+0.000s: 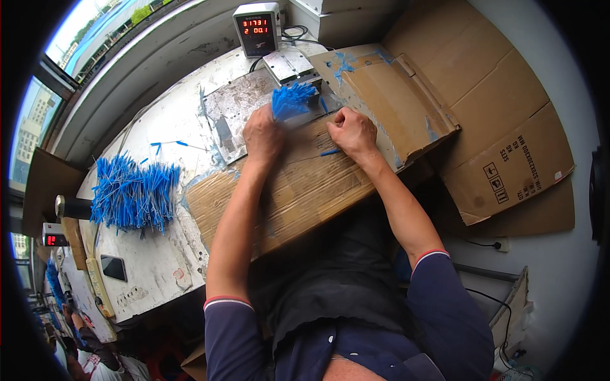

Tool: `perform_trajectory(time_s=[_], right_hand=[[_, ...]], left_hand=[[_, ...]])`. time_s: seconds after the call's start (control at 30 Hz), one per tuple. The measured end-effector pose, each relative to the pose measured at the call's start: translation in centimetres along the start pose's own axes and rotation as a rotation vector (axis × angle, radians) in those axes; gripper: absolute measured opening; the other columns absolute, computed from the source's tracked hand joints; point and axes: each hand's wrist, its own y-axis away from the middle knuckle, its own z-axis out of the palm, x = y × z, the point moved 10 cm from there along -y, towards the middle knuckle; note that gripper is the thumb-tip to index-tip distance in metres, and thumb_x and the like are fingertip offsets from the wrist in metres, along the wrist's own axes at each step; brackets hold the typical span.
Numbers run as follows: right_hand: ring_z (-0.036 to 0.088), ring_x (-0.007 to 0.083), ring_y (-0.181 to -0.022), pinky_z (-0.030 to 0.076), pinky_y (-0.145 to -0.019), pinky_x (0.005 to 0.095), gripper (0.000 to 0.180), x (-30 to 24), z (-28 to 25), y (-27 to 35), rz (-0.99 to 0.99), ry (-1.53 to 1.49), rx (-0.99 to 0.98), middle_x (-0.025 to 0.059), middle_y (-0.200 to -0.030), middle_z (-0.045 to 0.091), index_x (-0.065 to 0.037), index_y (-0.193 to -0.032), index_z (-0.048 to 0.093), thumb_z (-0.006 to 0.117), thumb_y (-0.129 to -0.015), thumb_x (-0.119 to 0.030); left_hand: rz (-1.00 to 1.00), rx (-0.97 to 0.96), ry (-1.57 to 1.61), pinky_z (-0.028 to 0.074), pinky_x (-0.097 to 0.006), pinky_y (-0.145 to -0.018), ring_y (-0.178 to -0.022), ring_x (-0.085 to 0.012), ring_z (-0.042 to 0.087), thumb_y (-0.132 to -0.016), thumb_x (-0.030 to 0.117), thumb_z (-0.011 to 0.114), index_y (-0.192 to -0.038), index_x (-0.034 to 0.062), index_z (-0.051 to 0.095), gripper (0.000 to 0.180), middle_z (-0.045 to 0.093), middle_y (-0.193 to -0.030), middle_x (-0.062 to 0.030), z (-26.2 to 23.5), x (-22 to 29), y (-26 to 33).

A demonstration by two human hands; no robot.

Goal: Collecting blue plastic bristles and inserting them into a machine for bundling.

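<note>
My left hand [262,136] is closed, its knuckles up, at the left edge of a bundle of blue plastic pieces [292,100]. Its fingertips are hidden, so I cannot see what they grip. The bundle sits against the front of a metal block device [292,66]. My right hand [354,132] is curled in a pinch over the cardboard, to the right of the bundle; anything between its fingers is too small to make out. A loose blue piece [330,152] lies on the cardboard pad [286,197] just below it.
A big heap of blue pieces with thin pale strands [136,193] lies at left, near a phone [114,268] and a power strip [100,287]. A red digital display [257,30] stands at the back. Cardboard boxes [394,95] line the right. Other people sit far lower left.
</note>
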Motion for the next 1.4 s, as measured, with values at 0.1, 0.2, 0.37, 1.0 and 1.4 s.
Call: perform_trajectory(time_s=[0.1, 0.2, 0.37, 1.0, 1.4], right_hand=[[0.070, 0.0388, -0.086, 0.055, -0.078, 0.0481, 0.016, -0.1, 0.4, 0.2, -0.070, 0.097, -0.049, 0.0161, -0.089, 0.072, -0.005, -0.086, 0.067, 0.069, -0.084, -0.021], [0.070, 0.0393, -0.085, 0.055, -0.079, 0.0491, 0.014, -0.2, 0.4, 0.0, -0.091, 0.158, -0.037, 0.0177, -0.088, 0.072, -0.006, -0.084, 0.068, 0.068, -0.082, -0.019], [0.071, 0.0386, -0.083, 0.056, -0.080, 0.0477, 0.014, 0.7, 0.8, 1.3, 0.047, 0.012, -0.142, 0.0187, -0.083, 0.073, -0.006, -0.082, 0.072, 0.066, -0.081, -0.019], [0.072, 0.0371, -0.075, 0.058, -0.073, 0.0456, 0.011, -1.6, 3.2, -1.0, 0.076, -0.129, -0.008, 0.0170, -0.077, 0.073, -0.008, -0.075, 0.072, 0.067, -0.078, -0.019], [0.072, 0.0343, -0.073, 0.058, -0.071, 0.0439, 0.012, -1.3, 3.2, -1.0, 0.106, -0.212, 0.030, 0.0143, -0.076, 0.073, -0.007, -0.074, 0.071, 0.070, -0.076, -0.019]], left_hand=[[0.036, 0.043, -0.021, 0.053, -0.047, -0.074, -0.083, -0.0357, 0.066, -0.083, 0.006, 0.061, -0.088, 0.0061, 0.062, 0.004, 0.067, -0.083, -0.0148, -0.1, 0.4, 0.0], [0.059, 0.027, -0.050, 0.052, -0.047, -0.074, -0.084, -0.0354, 0.066, -0.083, 0.006, 0.061, -0.086, 0.0052, 0.060, 0.003, 0.066, -0.084, -0.0153, 0.3, 0.6, 0.0], [-0.001, -0.039, -0.067, 0.052, -0.048, -0.079, -0.091, -0.0368, 0.066, -0.080, 0.011, 0.072, -0.089, 0.0076, 0.061, 0.015, 0.068, -0.089, -0.0144, 1.2, -0.6, -0.1], [-0.150, 0.226, 0.225, 0.052, -0.048, -0.074, -0.087, -0.0402, 0.067, -0.090, 0.009, 0.067, -0.099, 0.0096, 0.069, 0.009, 0.069, -0.091, -0.0166, -2.2, -1.9, 0.1], [-0.172, 0.204, 0.240, 0.052, -0.048, -0.075, -0.088, -0.0390, 0.066, -0.090, 0.010, 0.068, -0.097, 0.0095, 0.069, 0.007, 0.069, -0.092, -0.0158, -2.2, -1.8, 0.2]])
